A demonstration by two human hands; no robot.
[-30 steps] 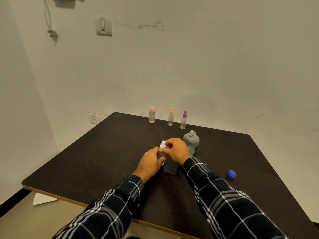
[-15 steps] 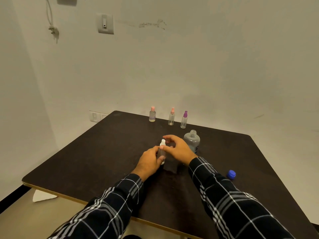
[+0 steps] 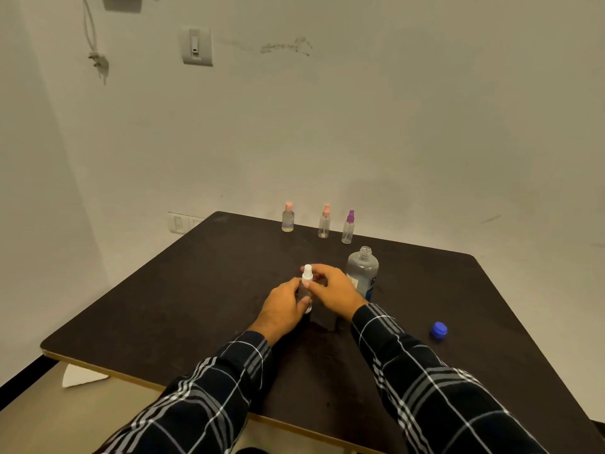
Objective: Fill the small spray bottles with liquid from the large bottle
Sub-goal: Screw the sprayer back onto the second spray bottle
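Head view: on the desk [image 3: 196, 290], just left of the uncapped large bottle [image 3: 361, 273], my left grip [image 3: 284, 306] clasps the small spray bottle [image 3: 307, 294] upright while my right grip [image 3: 334, 290] pinches its white spray top [image 3: 307, 276], which I should turn squarely, keeping the body from tipping.

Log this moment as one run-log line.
white-topped spray bottle: upright | left hand: grips its body | right hand: pinches its top | large bottle: uncapped | blue cap: on table
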